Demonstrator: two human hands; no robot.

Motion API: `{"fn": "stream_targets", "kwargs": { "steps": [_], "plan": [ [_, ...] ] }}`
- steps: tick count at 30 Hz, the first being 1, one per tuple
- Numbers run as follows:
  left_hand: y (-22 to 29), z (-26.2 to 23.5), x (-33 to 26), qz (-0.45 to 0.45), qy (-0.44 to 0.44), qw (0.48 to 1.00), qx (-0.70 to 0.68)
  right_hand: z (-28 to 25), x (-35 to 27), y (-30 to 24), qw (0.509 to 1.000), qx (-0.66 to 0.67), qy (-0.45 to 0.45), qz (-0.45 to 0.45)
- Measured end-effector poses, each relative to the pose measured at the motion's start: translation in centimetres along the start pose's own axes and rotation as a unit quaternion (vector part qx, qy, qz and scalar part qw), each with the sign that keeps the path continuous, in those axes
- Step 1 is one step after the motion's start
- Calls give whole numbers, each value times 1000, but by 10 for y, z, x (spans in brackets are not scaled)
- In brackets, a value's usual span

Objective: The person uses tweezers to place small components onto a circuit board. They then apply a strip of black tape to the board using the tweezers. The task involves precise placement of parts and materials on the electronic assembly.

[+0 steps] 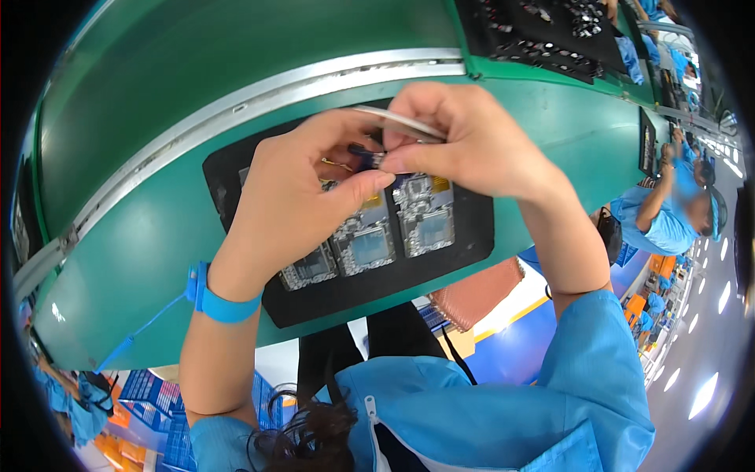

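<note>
My left hand [303, 181], with a blue band round its wrist, is closed on a small dark part [364, 157] held between thumb and fingers. A thin gold strip [336, 164] shows beside that part. Opposite it, my right hand [472, 141] is closed round slim silver tweezers [407, 123], slightly blurred. The right thumb and a fingertip meet at the dark part too. Beneath both hands lies a black mat [472, 228] bearing several circuit boards. One board [426, 224] sits at the right, another [366, 244] in the middle, and a third [309, 269] lies partly under my left arm.
A metal rail [259, 93] runs along the far side of the green bench [118, 275]. Beyond it, at the far right, a black tray [543, 35] carries small shiny parts. From my wristband a blue cord [145, 329] trails left. A co-worker [664, 208] sits at the right.
</note>
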State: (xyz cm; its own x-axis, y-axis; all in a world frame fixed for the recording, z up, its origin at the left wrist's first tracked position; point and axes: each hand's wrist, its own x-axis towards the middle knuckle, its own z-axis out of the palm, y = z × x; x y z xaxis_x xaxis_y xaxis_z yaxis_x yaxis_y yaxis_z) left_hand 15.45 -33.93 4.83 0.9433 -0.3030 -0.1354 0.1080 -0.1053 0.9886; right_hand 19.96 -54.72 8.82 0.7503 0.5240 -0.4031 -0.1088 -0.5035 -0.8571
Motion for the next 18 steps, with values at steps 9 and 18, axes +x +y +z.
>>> {"fn": "stream_targets", "kwargs": {
  "steps": [9,18],
  "plan": [
    [-25,-28,-14,-133,37,989,-59,37,-25,45,974,-134,138,-119],
    [-35,-14,-9,-88,76,992,-39,41,0,66,903,-291,216,-232]
  ]
}}
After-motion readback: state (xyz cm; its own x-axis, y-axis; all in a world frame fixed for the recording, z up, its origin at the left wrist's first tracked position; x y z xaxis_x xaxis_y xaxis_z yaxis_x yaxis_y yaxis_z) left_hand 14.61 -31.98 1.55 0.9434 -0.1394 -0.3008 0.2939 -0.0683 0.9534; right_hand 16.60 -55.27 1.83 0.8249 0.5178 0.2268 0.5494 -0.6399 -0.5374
